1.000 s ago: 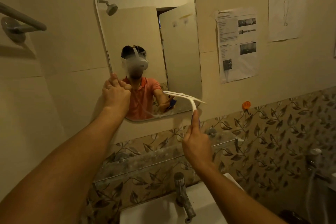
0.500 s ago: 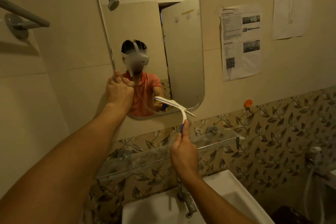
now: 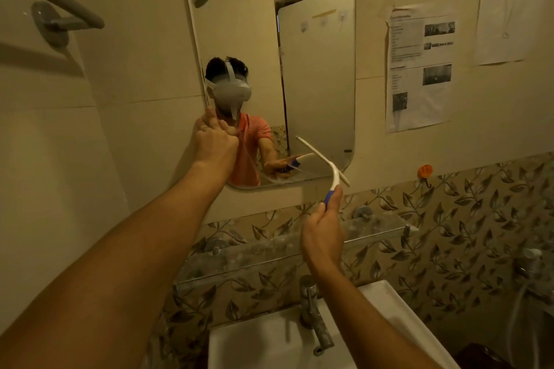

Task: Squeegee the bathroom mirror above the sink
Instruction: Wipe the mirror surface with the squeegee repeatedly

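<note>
left hand (image 3: 214, 144) curled round mirror (image 3: 317, 69) left edge | right hand (image 3: 323, 237) grasps squeegee (image 3: 325, 163) handle | blade tilted at mirror's lower-right corner | bare glass above blade

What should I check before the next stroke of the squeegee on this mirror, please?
1. Grip: the right hand holds the squeegee by its handle: ok.
2. Support: the left hand grips the mirror at its left edge: ok.
3. Blade wholly on the glass: not ok; it slants, its lower end past the mirror's corner.
4. Blade pressed to the glass: cannot tell.
5. Water left on the glass: cannot tell.
</note>
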